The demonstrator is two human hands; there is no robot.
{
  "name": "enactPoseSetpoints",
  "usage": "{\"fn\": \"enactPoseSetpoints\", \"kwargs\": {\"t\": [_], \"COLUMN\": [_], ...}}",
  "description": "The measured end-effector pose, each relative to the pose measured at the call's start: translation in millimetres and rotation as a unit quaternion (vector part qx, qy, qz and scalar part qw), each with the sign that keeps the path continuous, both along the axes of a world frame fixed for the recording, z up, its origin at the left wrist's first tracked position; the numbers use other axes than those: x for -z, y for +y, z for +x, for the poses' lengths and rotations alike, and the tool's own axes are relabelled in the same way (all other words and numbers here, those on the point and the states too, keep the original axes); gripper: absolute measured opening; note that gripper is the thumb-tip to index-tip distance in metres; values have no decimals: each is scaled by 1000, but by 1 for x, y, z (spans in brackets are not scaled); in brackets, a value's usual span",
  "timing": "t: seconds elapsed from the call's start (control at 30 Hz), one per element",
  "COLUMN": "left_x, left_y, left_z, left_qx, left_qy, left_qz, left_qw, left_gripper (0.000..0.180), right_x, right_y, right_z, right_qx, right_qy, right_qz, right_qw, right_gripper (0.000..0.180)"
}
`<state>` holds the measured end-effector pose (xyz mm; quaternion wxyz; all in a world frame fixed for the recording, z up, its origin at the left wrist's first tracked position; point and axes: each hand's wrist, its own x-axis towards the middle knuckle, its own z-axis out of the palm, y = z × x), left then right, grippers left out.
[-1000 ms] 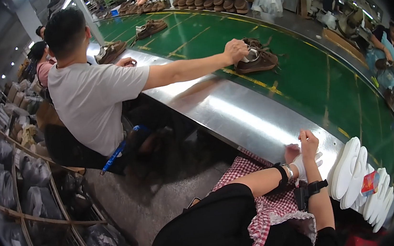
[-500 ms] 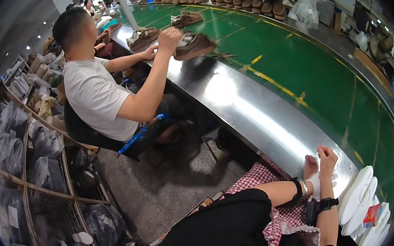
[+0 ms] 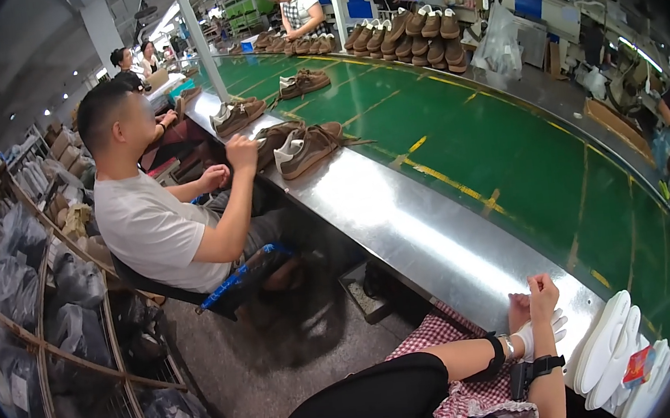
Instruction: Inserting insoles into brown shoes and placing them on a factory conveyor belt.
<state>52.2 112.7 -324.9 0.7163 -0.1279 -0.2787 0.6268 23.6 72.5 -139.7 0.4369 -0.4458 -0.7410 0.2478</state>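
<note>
Over the near end of the shiny metal bench (image 3: 436, 235), my two bare forearms cross close together. My left hand (image 3: 525, 334) wears a white glove that leaves some fingertips bare; its gloved fingers stretch out past my right wrist. Partly hiding it, my bare right hand (image 3: 544, 298) is raised with the fingertips pinched; whatever may be between them is too small to make out. Beside my right forearm lies a stack of white insole-shaped pieces (image 3: 610, 343) with a red and blue packet (image 3: 638, 366) on it.
To my left a seated person (image 3: 155, 203) has both hands raised beside brown shoes (image 3: 308, 150) on the bench. A green conveyor belt (image 3: 458, 139) runs alongside, carrying another brown shoe (image 3: 305, 83). More brown shoes (image 3: 406, 34) are piled beyond it. Racks of bagged goods (image 3: 77, 318) line the left.
The view has shifted. The person to my left has let go of a brown shoe, which now stands on the bench, and drawn both hands back. My hands stay close together.
</note>
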Motion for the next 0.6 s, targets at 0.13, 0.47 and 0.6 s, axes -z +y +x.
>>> {"fn": "enactPoseSetpoints", "kwargs": {"t": [0.13,0.47,0.6], "left_x": [-18,-95,-119], "left_y": [-15,-47,-59], "left_z": [-7,-37,-44], "left_qx": [-24,-56,-61], "left_qy": [8,1,-9], "left_qz": [53,159,185], "left_qw": [998,986,981], "left_gripper": [34,25,24], "right_x": [11,-3,5], "right_y": [7,0,5], "right_z": [0,-9,-3], "right_qx": [11,-5,-31], "right_qy": [-46,-103,-45], "right_qz": [19,31,1], "right_qw": [999,994,998], "right_gripper": [18,4,9]}}
